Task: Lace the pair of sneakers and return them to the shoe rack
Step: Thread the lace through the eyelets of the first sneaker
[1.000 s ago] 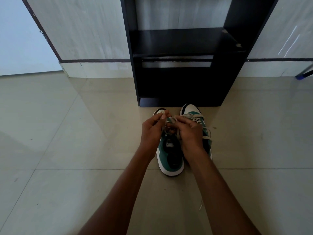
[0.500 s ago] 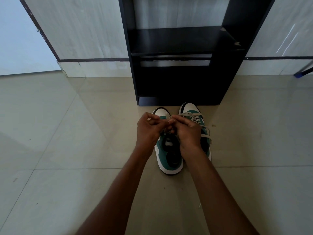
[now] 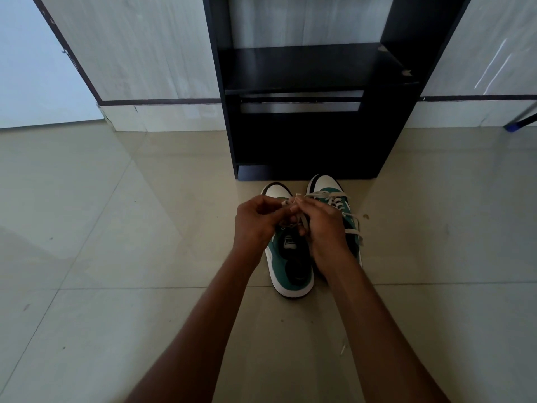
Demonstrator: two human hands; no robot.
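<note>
Two green and white sneakers stand side by side on the floor, toes toward the black shoe rack [image 3: 308, 135]. The left sneaker [image 3: 290, 266] is under my hands; its beige lace [image 3: 290, 202] is pinched between the fingers of both. My left hand [image 3: 255, 219] and my right hand [image 3: 322, 225] meet over its tongue, each shut on a part of that lace. The right sneaker [image 3: 334, 193] is laced, with loose lace ends hanging over its right side, and my right hand hides its rear half.
The rack's shelves hold nothing and its base stands just beyond the toes. Glossy beige floor tiles [image 3: 116, 228] spread all around. A white wall with a dark trim strip runs behind, and a blue-tipped leg [image 3: 520, 120] shows at far right.
My hands have shifted slightly up and away from me over the left sneaker while working its lace. The sneakers have stayed in place.
</note>
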